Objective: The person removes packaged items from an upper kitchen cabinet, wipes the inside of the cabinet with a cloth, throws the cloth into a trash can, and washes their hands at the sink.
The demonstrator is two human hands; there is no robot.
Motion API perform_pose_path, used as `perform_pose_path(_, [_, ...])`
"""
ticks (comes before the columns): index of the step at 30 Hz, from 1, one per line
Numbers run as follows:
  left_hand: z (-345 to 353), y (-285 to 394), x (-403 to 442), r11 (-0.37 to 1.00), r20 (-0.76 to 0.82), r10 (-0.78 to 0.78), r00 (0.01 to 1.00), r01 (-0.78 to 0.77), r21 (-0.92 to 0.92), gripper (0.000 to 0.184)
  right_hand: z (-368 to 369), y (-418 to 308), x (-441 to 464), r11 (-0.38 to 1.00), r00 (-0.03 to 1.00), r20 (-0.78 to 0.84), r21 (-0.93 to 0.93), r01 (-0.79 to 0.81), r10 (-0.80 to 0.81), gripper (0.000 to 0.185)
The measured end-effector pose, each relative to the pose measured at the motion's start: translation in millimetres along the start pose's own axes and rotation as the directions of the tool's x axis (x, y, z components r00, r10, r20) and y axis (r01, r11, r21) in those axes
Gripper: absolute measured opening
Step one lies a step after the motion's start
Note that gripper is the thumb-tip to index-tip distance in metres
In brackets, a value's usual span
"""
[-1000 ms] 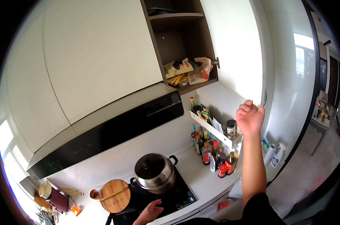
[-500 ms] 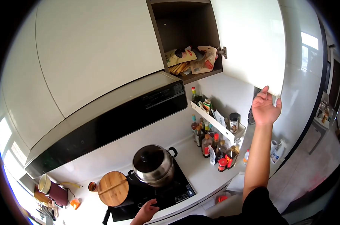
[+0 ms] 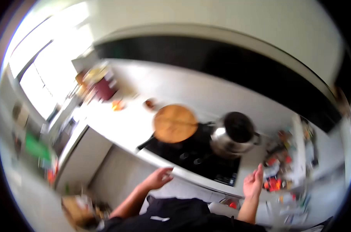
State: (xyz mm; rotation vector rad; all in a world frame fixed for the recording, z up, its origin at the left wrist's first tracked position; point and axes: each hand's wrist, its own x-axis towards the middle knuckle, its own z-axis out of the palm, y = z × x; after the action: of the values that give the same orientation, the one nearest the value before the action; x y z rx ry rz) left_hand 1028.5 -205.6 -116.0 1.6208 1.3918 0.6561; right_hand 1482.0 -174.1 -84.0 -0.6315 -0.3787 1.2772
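Head view: pot (image 3: 232, 135) and wooden lid (image 3: 175, 123) sit beyond the hands (image 3: 158, 178).

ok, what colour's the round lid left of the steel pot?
The lid: orange-brown; head view shows it best, though blurred.

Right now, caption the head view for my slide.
Left hand and right hand open, holding nothing visible, near a black cooktop with a wooden lid and steel pot.

A long black range hood (image 3: 222, 67) hangs above. At the left there is a bright window (image 3: 47, 73); near it stands a maroon container (image 3: 104, 89), and beside this a blurred orange object (image 3: 117, 105).
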Motion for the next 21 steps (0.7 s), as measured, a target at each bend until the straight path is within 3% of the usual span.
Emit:
perform_pose_path(1, [-12.9,-11.2,-14.2,1.000,-0.075,0.015,0.997,-0.016,-0.012,0.050,9.9,34.4,-12.1,0.990,0.987,-0.107,-0.056,-0.129,0.123,0.046])
perform_pose_path(5, [-87.7,-88.3,-96.2,0.977,-0.236,-0.174,0.956,0.138,-0.159,0.051,73.8,165.7,-73.1,0.853,0.868,0.126,-0.298,-0.429,0.481,0.040])
perform_pose_path(7, [-120.4,-124.0,-140.1,0.958,-0.270,-0.242,0.932,0.185,-0.220,0.051,117.0,217.9,-93.4,0.779,0.842,0.106,-0.453,-0.433,0.529,0.043])
perform_pose_path(11, [-178.9,-189.6,-209.3,0.936,-0.341,-0.341,0.876,0.284,-0.205,0.052,199.2,321.1,-108.3,0.745,0.735,0.260,-0.474,-0.468,0.627,0.047])
perform_pose_path(15, [-234.6,-223.9,-264.8,0.909,-0.454,-0.412,0.790,0.389,-0.147,0.055,286.8,411.1,-134.0,0.629,0.594,0.248,-0.484,-0.608,0.765,0.049])
perform_pose_path(17, [-263.7,-239.9,-281.1,0.884,-0.481,-0.447,0.754,0.456,-0.106,0.056,314.7,452.9,-140.5,0.588,0.529,0.285,-0.549,-0.594,0.800,0.049])
perform_pose_path(21, [-311.2,-292.3,-296.2,0.834,-0.418,-0.543,0.728,0.528,-0.163,0.059,357.5,527.6,-135.6,0.535,0.577,0.206,-0.691,-0.486,0.790,0.038])
